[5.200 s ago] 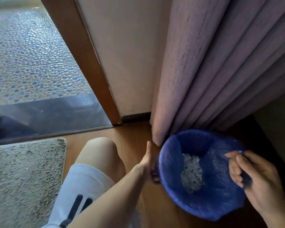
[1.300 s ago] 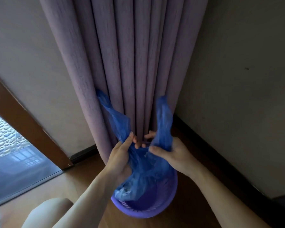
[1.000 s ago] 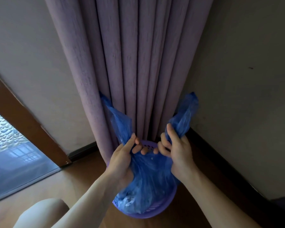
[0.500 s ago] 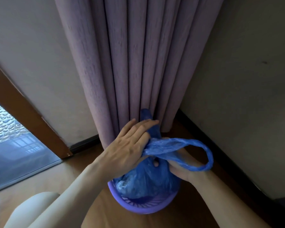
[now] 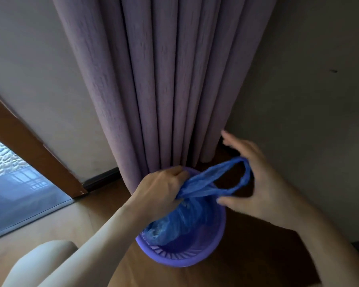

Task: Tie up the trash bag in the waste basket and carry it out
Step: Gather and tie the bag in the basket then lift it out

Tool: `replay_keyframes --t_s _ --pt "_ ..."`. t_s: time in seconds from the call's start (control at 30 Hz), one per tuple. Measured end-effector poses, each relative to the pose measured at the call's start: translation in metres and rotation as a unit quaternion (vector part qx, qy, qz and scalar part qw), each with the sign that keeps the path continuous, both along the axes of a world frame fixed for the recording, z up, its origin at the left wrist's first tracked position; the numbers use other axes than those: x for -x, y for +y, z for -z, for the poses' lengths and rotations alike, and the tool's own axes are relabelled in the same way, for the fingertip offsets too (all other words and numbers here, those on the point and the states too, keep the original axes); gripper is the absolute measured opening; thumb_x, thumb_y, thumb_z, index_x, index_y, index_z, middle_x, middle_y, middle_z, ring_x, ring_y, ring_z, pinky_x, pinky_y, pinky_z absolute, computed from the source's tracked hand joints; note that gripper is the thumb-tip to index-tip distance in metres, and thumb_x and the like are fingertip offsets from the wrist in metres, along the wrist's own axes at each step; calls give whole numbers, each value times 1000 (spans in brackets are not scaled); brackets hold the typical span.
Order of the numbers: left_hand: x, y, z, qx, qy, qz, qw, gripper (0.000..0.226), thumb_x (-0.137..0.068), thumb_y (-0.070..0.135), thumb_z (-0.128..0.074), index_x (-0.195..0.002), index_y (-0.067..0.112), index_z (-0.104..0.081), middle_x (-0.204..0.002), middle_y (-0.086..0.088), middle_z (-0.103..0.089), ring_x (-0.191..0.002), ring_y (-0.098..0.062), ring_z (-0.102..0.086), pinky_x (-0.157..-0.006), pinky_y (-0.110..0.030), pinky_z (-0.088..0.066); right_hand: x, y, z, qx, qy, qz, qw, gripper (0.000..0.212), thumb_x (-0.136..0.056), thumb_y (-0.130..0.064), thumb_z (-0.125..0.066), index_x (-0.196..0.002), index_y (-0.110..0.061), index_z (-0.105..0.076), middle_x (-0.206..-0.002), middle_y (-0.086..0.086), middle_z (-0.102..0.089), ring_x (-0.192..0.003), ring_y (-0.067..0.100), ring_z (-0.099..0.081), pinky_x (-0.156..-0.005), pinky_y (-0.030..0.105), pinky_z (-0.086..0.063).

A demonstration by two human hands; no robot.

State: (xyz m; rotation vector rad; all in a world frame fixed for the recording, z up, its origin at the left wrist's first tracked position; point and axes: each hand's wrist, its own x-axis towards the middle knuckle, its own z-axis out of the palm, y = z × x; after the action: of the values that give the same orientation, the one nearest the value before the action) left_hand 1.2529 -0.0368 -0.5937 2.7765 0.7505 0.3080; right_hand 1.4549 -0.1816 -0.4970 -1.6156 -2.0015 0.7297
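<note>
A blue plastic trash bag (image 5: 174, 222) sits inside a purple slotted waste basket (image 5: 187, 259) on the wood floor, in the corner below the curtain. My left hand (image 5: 160, 193) is clenched around the gathered neck of the bag above the basket. One blue bag handle (image 5: 226, 179) stretches to the right as a loop. My right hand (image 5: 257, 183) has its fingers spread inside that loop, thumb under it and fingers over it. The bag's contents are hidden by the plastic.
A mauve curtain (image 5: 164, 79) hangs right behind the basket. A grey wall (image 5: 309, 100) with a dark baseboard closes the right side. A brown door frame (image 5: 29, 146) and glass door (image 5: 19, 193) are at left. My bare knee (image 5: 39, 262) is at lower left.
The bag was pulled off the basket rim and both handles lifted and crossed. Now my left hand grips the bag's neck lower down while my right hand has come out to hold the handle loop.
</note>
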Motion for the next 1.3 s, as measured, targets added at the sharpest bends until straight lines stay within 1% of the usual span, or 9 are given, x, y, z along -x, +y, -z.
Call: replay_keyframes --t_s 0.1,0.2,0.33,0.4,0.5,0.67,0.87,1.03,1.3 --pt "-4 0 6 56 76 -20 995 49 -83 29 -61 -131 28 -52 -135 9 -51 -115 -20 -58 -85 -41 -51 15 0 -16 -125 -155 47 979 117 -62 -49 -86 -155 -45 -15 -161 -15 -23 -154 7 -15 -124 31 -20" --pt "-11 -5 13 99 62 -25 993 48 -85 28 -62 -132 25 -53 -132 4 -60 -117 -21 -58 -89 -42 -51 50 16 -4 -194 -347 -3 918 91 -72 -46 -72 -152 -20 -37 -150 7 -49 -149 28 -32 -122 59 -15" --pt "-12 -4 14 149 52 -27 987 42 -88 27 -64 -129 20 -57 -122 -1 -67 -112 -22 -60 -88 -33 -47 59 39 42 -91 -412 16 906 77 -77 -24 -77 -145 -6 -47 -113 10 -71 -105 28 -70 -116 57 -35" --pt "-8 1 12 190 31 -13 981 46 -86 24 -68 -131 22 -57 -121 2 -68 -112 -16 -61 -91 -28 -46 52 46 52 -47 -416 13 908 65 -94 -19 -60 -153 -11 -34 -125 8 -66 -103 25 -69 -108 47 -44" --pt "-2 7 11 228 9 -3 974 44 -84 27 -72 -127 25 -60 -118 8 -69 -107 -8 -61 -92 -27 -47 48 46 49 -22 -341 2 940 51 -105 -22 -39 -154 -23 -27 -135 2 -60 -112 26 -66 -90 42 -54" --pt "-5 5 6 242 0 23 970 28 -87 33 -69 -113 30 -63 -93 18 -63 -83 -1 -59 -72 -14 -43 33 45 44 -49 -154 -38 986 37 -89 -50 -63 -117 -27 -66 -96 -6 -75 -87 9 -69 -75 35 -58" --pt "-9 -4 -1 244 -37 34 968 39 -87 21 -66 -78 52 -45 -62 17 -55 -61 1 -55 -59 -16 -40 12 58 65 -135 44 20 990 11 -90 -27 -70 -93 -16 -72 -86 -4 -73 -82 7 -69 -70 30 -58" --pt "-6 -7 -2 239 -169 16 956 20 -85 11 -69 -86 29 -59 -68 14 -61 -61 -7 -58 -57 -20 -45 16 68 87 -26 302 156 940 4 -93 -10 -66 -90 -10 -70 -83 -8 -74 -82 6 -70 -70 19 -54" --pt "4 -10 -12 187 -255 20 948 42 -85 20 -77 -119 19 -53 -100 14 -64 -88 -4 -67 -74 -16 -51 28 70 88 64 384 213 896 8 -92 -13 -68 -99 -15 -68 -90 0 -73 -88 14 -72 -70 22 -55"
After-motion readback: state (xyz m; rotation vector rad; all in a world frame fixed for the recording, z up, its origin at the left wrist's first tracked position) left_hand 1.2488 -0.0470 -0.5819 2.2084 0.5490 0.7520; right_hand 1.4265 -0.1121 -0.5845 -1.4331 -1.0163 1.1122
